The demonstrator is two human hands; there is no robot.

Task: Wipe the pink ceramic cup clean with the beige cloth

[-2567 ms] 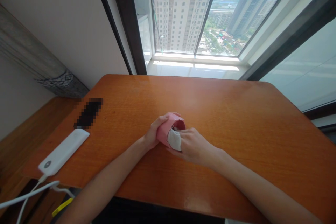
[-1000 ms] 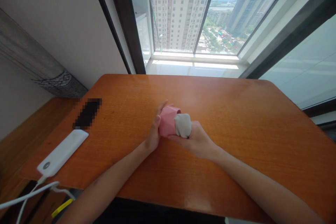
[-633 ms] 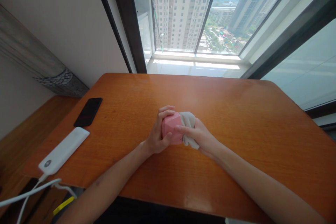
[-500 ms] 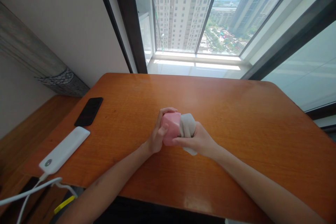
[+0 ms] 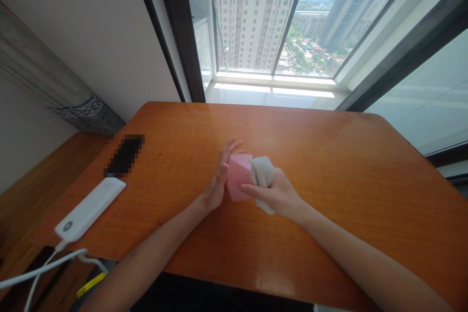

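A pink faceted object is held over the middle of the wooden table. My right hand is closed around its right end, the thumb lying along its near face. Bunched in the same hand is a whitish cloth, pressed against the pink object, with a loose end hanging below. My left hand is open at the object's left side, fingers stretched out and apart; its palm is next to or lightly touching the pink surface. The pink object's far side and underside are hidden.
On the table at the left lie a dark phone, blurred by pixelation, and a white power bank with a white cable running off the edge. A window stands beyond the table, and a curtain hangs left.
My left hand has loosened its grip on the pink object, its fingers and thumb straightening away to the left. My right hand keeps hold of the object and cloth, nearly in place.
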